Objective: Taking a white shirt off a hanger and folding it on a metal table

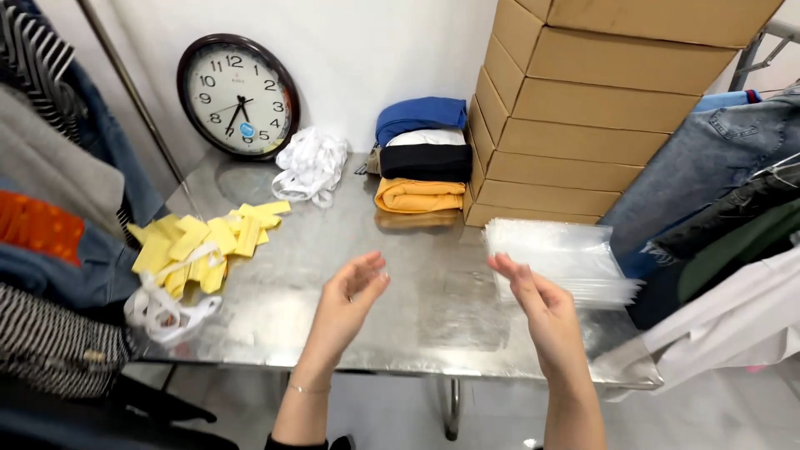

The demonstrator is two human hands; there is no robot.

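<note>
Stack of clear plastic bags (562,260): thin, glossy, translucent sheets piled flat at the right edge of the steel surface (417,283), just in front of stacked cardboard boxes (575,125). Right hand (542,304): raised above the surface, fingers (510,271) extended and loosely spread, tips at the near left corner of the stack; contact cannot be told. Left hand (350,300): open, fingers slightly curled, holding nothing, above the surface's middle. Yellow tags (204,242) lie near the left edge.
</note>
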